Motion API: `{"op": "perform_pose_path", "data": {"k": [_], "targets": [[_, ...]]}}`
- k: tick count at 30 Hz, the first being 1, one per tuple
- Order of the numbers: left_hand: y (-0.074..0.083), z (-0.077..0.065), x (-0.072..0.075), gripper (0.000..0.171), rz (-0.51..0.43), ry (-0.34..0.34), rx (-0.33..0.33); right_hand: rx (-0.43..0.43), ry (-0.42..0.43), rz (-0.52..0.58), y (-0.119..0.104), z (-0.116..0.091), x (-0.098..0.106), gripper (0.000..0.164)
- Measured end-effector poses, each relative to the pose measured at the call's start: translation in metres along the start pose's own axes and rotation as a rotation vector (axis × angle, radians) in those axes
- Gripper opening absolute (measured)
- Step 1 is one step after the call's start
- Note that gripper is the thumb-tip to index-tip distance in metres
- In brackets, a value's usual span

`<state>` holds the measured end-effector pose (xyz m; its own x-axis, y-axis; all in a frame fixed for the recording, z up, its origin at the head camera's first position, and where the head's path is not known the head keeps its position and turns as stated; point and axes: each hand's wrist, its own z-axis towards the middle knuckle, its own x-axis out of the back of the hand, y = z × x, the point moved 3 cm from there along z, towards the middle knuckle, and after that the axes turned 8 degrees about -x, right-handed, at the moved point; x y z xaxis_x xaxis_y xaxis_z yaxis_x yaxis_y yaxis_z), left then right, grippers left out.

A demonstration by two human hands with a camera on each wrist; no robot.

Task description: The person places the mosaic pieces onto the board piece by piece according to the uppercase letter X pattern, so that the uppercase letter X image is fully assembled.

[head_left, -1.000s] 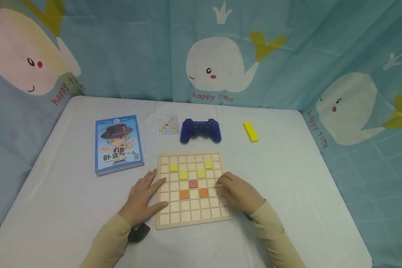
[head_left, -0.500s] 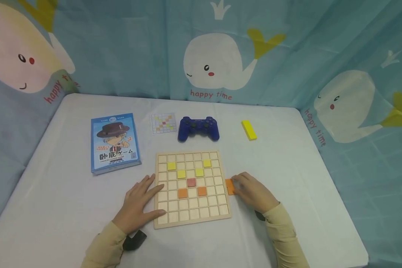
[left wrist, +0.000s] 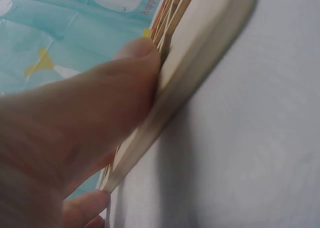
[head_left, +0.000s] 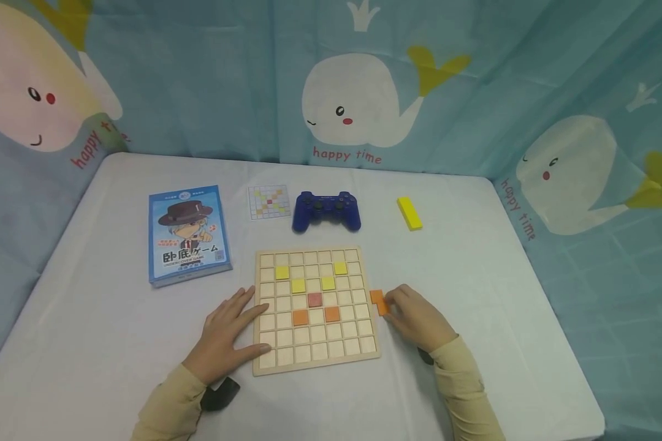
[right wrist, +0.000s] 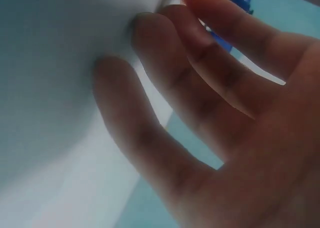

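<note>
My left hand [head_left: 223,334] rests with spread fingers on the left edge of a wooden grid board [head_left: 320,361]. In the left wrist view its thumb [left wrist: 135,78] lies over the board's rim [left wrist: 165,98]. Beside the board's right edge, my right hand [head_left: 419,318] pinches an orange square tile [head_left: 384,307] between thumb and index finger. Another orange tile [head_left: 376,296] lies against it, slightly offset toward the board. Several yellow tiles [head_left: 298,286], a red tile [head_left: 315,299] and two orange tiles [head_left: 300,317] sit in the board's cells.
Behind the board are a patterned grid card [head_left: 269,202], a blue game controller [head_left: 327,212] and a yellow block [head_left: 410,214]. A blue game box [head_left: 190,236] lies at the left. A whale-print curtain [head_left: 226,92] hangs round the white table.
My right hand has left the board's right edge and moved right to the orange tiles, which came into sight. One tile has shifted against the other. My left hand stays on the board.
</note>
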<state>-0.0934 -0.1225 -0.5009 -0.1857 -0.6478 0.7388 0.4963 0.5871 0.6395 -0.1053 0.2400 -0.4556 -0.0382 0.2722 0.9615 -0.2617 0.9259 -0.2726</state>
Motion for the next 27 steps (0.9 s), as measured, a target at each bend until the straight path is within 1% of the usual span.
{"op": "perform_pose_path", "data": {"k": [3, 6, 8, 12, 16, 19, 22, 23, 27], "targets": [[0.0, 0.0, 0.0, 0.069, 0.001, 0.001, -0.002, 0.014, 0.019, 0.007, 0.003, -0.002, 0.002, 0.031], [0.0, 0.0, 0.0, 0.069, 0.007, 0.005, -0.006, 0.055, 0.016, 0.019, 0.003, -0.003, 0.003, 0.032], [0.0, 0.0, 0.0, 0.069, 0.008, 0.007, -0.007, 0.079, 0.013, 0.022, 0.003, -0.003, 0.003, 0.031], [0.0, 0.0, 0.0, 0.069, 0.005, 0.007, -0.004, 0.099, 0.015, 0.019, 0.003, -0.004, 0.006, 0.029], [0.0, 0.0, 0.001, 0.069, 0.003, 0.009, -0.007, 0.132, 0.03, 0.037, -0.001, -0.005, 0.012, 0.03], [0.0, 0.0, 0.0, 0.069, 0.003, 0.011, -0.009, 0.159, 0.025, 0.071, -0.01, -0.004, 0.02, 0.031], [0.0, -0.001, 0.0, 0.071, 0.001, -0.003, 0.007, 0.204, 0.031, 0.089, -0.025, 0.001, 0.024, 0.029], [0.0, -0.001, 0.0, 0.072, 0.0, -0.007, 0.013, 0.227, 0.032, 0.094, -0.032, 0.003, 0.023, 0.029], [0.0, 0.0, 0.0, 0.074, -0.004, -0.015, 0.028, 0.349, 0.043, 0.037, -0.061, 0.008, 0.014, 0.025]]}}
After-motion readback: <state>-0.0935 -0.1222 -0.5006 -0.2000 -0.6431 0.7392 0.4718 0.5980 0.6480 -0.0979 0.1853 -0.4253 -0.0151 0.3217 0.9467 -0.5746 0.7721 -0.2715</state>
